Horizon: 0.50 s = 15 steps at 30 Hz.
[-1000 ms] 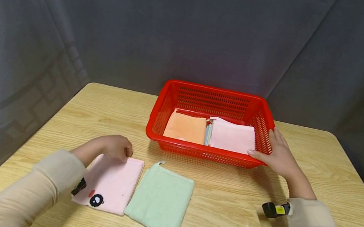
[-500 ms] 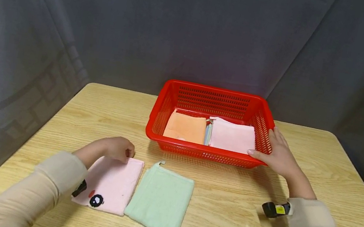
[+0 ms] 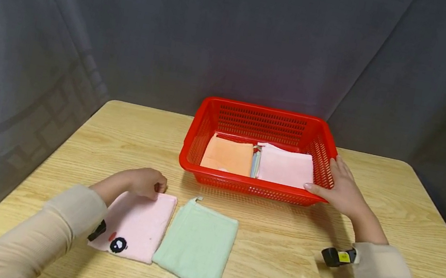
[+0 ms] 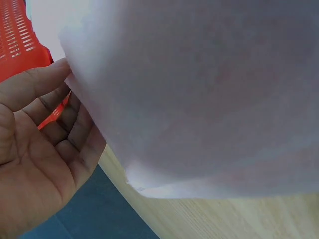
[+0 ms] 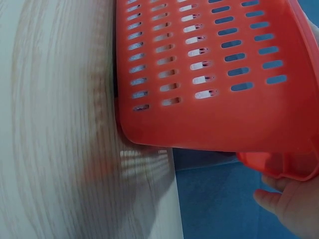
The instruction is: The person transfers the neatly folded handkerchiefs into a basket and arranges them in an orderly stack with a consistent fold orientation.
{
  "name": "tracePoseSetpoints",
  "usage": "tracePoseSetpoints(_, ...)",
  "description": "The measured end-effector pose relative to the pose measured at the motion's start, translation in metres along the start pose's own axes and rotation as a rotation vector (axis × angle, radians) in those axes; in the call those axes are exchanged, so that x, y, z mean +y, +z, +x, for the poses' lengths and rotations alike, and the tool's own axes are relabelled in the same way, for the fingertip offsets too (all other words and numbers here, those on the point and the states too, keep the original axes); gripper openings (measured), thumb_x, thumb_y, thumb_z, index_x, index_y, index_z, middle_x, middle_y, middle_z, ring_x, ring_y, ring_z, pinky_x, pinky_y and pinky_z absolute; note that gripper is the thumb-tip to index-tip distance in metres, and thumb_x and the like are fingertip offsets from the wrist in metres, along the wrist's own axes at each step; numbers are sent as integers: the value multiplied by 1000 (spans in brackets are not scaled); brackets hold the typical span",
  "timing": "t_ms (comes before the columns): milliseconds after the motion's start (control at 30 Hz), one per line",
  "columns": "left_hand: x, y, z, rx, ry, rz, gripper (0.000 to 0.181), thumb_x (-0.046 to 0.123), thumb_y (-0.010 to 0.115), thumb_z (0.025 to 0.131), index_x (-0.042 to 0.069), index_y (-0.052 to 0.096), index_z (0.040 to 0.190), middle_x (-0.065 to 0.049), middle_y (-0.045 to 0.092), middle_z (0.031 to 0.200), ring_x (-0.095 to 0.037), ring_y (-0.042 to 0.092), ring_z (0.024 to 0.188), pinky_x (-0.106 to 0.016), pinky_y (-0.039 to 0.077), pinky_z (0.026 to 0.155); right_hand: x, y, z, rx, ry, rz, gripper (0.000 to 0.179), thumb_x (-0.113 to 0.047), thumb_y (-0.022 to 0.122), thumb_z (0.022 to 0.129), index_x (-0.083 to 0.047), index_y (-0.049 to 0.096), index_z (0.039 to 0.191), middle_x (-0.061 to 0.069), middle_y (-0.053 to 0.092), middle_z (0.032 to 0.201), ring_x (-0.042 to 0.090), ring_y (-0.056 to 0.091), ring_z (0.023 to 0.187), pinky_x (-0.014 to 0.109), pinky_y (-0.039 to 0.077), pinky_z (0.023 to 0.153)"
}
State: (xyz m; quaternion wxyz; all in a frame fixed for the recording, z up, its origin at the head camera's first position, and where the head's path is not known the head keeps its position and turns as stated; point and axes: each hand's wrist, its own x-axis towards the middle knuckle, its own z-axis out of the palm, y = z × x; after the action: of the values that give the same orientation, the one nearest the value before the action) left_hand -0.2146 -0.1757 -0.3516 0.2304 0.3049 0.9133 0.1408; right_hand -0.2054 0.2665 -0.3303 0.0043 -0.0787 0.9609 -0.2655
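While the head view shows only the back of the left hand (image 3: 140, 180) at the far edge of the pink towel (image 3: 144, 224), the left wrist view shows its thumb (image 4: 42, 82) on the cloth's edge and the fingers (image 4: 79, 130) bent behind, pinching it. That towel lies in the near left part of the tabletop (image 3: 272, 265), and only the head view reveals its embroidered eye (image 3: 118, 245) and red cheek (image 3: 112, 237). Just right of it is the light green towel (image 3: 198, 245), its loop (image 3: 197, 199) pointing toward the tabletop's far edge. Near that edge stands the red plastic basket (image 3: 266, 112), holding a folded orange towel (image 3: 227, 155) on the left and a folded pale pink towel (image 3: 286, 167) on the right, with narrow bluish folds between. The right hand (image 3: 341, 191) grips the basket's near right corner, thumb over the near rim, fingers spread along the right rim; the right wrist view adds fingertips bent down outside the rim and the basket's slotted outer wall (image 5: 209, 119) close up.
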Motion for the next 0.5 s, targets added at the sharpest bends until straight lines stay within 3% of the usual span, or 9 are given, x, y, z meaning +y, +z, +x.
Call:
tracePoseSetpoints(333, 1, -2, -4, -1, 85, 23, 18, -5, 58, 69, 9, 47, 68, 6, 39, 63, -10, 38, 62, -23, 29, 58, 0, 0, 0, 1, 11, -2, 105, -50, 61, 71, 8, 1, 134, 25, -6, 139, 40, -5, 126, 65, 14, 87)
tracePoseSetpoints(500, 0, -2, -5, -17, 59, -26, 17, -5, 58, 70, 9, 49, 70, 4, 42, 65, -11, 40, 63, -24, 31, 58, 0, 1, 1, -2, 14, 10, 105, -50, 62, 70, 7, 1, 134, 24, -7, 140, 39, -5, 126, 65, 15, 87)
